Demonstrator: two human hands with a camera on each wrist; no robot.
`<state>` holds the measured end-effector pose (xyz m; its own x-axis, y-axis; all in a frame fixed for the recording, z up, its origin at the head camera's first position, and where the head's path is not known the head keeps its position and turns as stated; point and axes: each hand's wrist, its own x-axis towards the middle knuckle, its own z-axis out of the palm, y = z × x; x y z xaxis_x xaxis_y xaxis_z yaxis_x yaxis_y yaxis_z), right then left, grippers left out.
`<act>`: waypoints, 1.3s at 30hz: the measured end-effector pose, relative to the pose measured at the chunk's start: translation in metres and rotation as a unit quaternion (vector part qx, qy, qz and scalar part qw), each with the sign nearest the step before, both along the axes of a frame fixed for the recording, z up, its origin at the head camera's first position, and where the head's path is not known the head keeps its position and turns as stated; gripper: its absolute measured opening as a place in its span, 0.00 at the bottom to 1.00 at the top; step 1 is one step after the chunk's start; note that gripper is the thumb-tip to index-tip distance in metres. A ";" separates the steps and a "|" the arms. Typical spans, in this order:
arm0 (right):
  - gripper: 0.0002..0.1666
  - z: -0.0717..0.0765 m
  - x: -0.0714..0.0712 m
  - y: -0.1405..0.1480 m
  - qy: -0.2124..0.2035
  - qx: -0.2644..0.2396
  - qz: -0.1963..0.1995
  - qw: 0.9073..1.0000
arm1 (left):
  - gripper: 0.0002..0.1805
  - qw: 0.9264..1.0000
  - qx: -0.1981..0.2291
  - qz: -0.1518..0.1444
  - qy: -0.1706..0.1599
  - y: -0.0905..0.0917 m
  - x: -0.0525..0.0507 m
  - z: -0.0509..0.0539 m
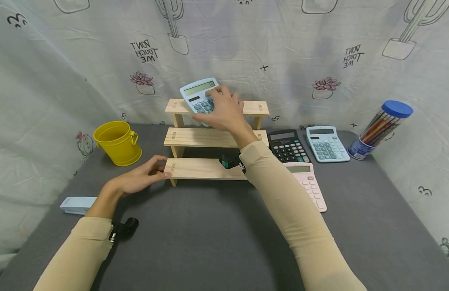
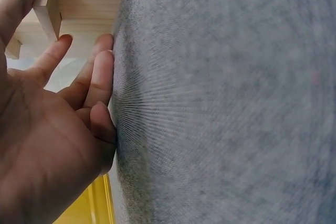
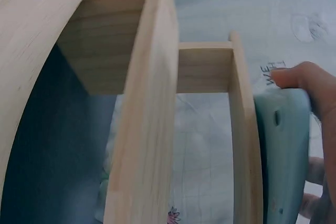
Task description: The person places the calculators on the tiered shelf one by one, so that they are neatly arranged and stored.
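Note:
A light-blue calculator (image 1: 199,89) is tilted above the top board of a three-tier wooden shelf (image 1: 206,137). My right hand (image 1: 226,109) holds it by its right side, thumb low and fingers over the keys. In the right wrist view the calculator (image 3: 283,145) lies close along the top board; whether it bears on it I cannot tell. Down at the lowest board's left end, my left hand (image 1: 142,178) has its thumb at the front edge and other fingers behind. The left wrist view shows the board's corner (image 2: 48,11) between thumb and index finger.
Left of the shelf are a yellow bucket (image 1: 117,143) and a pale-blue box-like object (image 1: 77,205), partly behind my left wrist. On the right lie black (image 1: 288,147), pink (image 1: 308,184) and second light-blue calculators (image 1: 327,143). A tub of pencils (image 1: 379,127) leans against the curtain.

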<state>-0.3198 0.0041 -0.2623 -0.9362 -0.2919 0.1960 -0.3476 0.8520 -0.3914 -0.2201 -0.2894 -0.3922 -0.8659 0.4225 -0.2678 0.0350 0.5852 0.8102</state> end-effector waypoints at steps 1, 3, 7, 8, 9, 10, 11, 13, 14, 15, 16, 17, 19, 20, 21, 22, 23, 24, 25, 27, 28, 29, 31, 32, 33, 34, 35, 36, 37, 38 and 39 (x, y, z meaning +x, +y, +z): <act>0.53 0.000 0.001 -0.001 -0.002 0.014 -0.001 1.000 | 0.37 1.000 -0.001 -0.002 -0.001 0.000 0.000 0.000; 0.54 0.002 0.002 -0.003 -0.009 0.042 -0.001 0.999 | 0.37 1.000 0.001 -0.002 0.000 0.001 0.000 0.000; 0.56 0.006 0.004 -0.004 -0.027 0.067 0.020 0.997 | 0.37 1.000 0.001 0.001 0.005 0.001 0.001 0.003; 0.56 0.007 0.005 -0.004 -0.034 0.067 0.031 0.997 | 0.37 1.000 0.001 0.002 0.005 0.001 0.002 0.003; 0.56 0.009 0.005 -0.004 -0.043 0.065 0.042 0.996 | 0.37 1.000 0.002 0.002 0.003 0.001 0.003 0.004; 0.56 0.010 0.004 -0.002 -0.053 0.063 0.052 0.995 | 0.38 1.000 0.001 0.000 0.001 0.001 0.003 0.005; 0.57 0.012 0.004 0.000 -0.064 0.061 0.065 0.994 | 0.38 1.000 0.000 -0.002 -0.001 0.001 0.002 0.005; 0.58 0.015 0.002 0.005 -0.090 0.056 0.091 0.990 | 0.39 1.000 0.001 -0.003 -0.005 0.002 0.002 0.005; 0.58 0.016 0.001 0.007 -0.101 0.053 0.103 0.988 | 0.39 1.000 0.000 -0.004 -0.006 0.002 0.002 0.005; 0.59 0.017 0.001 0.009 -0.112 0.052 0.111 0.986 | 0.39 1.000 0.000 -0.005 -0.007 0.002 0.002 0.004; 0.59 0.018 0.000 0.010 -0.119 0.050 0.118 0.985 | 0.39 1.000 0.000 -0.004 -0.007 0.002 0.002 0.003; 0.59 0.018 0.000 0.010 -0.121 0.048 0.120 0.984 | 0.40 1.000 0.001 -0.006 -0.007 0.002 0.001 0.003; 0.59 0.016 -0.001 0.008 -0.108 0.050 0.108 0.987 | 0.39 1.000 0.002 -0.006 -0.008 0.002 0.001 0.001; 0.60 0.014 -0.001 0.006 -0.096 0.051 0.095 0.990 | 0.39 1.000 0.001 -0.005 -0.007 0.002 0.000 0.000; 0.60 0.012 -0.001 0.004 -0.083 0.050 0.079 0.992 | 0.39 1.000 0.003 -0.007 -0.006 0.002 0.000 0.000; 0.60 0.010 -0.002 0.001 -0.071 0.048 0.064 0.994 | 0.39 1.000 0.004 -0.006 -0.005 0.002 -0.001 0.000; 0.60 0.008 -0.002 -0.001 -0.060 0.045 0.050 0.996 | 0.39 1.000 0.005 -0.008 -0.004 0.002 -0.001 0.001; 0.60 0.007 -0.003 -0.003 -0.054 0.042 0.040 0.997 | 0.39 1.000 0.006 -0.006 -0.004 0.002 -0.002 0.001; 0.59 0.005 -0.004 -0.003 -0.053 0.032 0.032 0.998 | 0.39 1.000 0.005 -0.009 -0.003 0.002 -0.002 0.001; 0.56 0.004 -0.007 -0.003 -0.058 0.007 0.030 0.998 | 0.40 1.000 0.004 -0.011 -0.004 0.002 -0.003 0.002; 0.54 0.004 -0.007 -0.002 -0.062 -0.002 0.033 0.998 | 0.41 1.000 0.003 -0.009 -0.005 0.003 -0.003 0.003; 0.52 0.004 -0.008 -0.001 -0.065 -0.011 0.039 0.997 | 0.41 1.000 0.001 -0.009 -0.003 0.002 -0.003 0.004; 0.49 0.005 -0.009 0.001 -0.068 -0.028 0.050 0.996 | 0.41 1.000 0.000 -0.008 -0.001 0.002 -0.003 0.005; 0.49 0.006 -0.009 0.002 -0.066 -0.030 0.054 0.996 | 0.41 1.000 0.000 -0.006 0.000 0.002 -0.003 0.006; 0.49 0.006 -0.009 0.002 -0.063 -0.029 0.056 0.996 | 0.41 1.000 0.001 -0.006 0.002 0.002 -0.003 0.006; 0.50 0.006 -0.008 0.001 -0.059 -0.027 0.056 0.996 | 0.41 1.000 0.001 -0.005 0.004 0.002 -0.003 0.006; 0.51 0.005 -0.007 0.000 -0.055 -0.026 0.055 0.997 | 0.41 1.000 0.001 -0.005 0.005 0.002 -0.003 0.006; 0.52 0.004 -0.006 -0.001 -0.052 -0.020 0.054 0.997 | 0.41 1.000 0.001 -0.006 0.004 0.002 -0.003 0.005; 0.52 0.003 -0.006 -0.002 -0.050 -0.017 0.053 0.997 | 0.41 1.000 0.002 -0.007 0.002 0.002 -0.002 0.005; 0.53 0.003 -0.005 -0.004 -0.048 -0.015 0.054 0.997 | 0.41 1.000 0.002 -0.006 0.001 0.002 -0.002 0.004; 0.53 0.002 -0.004 -0.005 -0.050 -0.013 0.056 0.997 | 0.41 1.000 0.002 -0.006 -0.001 0.002 -0.001 0.003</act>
<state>-0.3239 -0.0007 -0.2604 -0.9131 -0.3917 0.1128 -0.3984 0.7989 -0.4505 -0.2213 -0.2869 -0.3893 -0.8602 0.4343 -0.2675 0.0410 0.5816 0.8124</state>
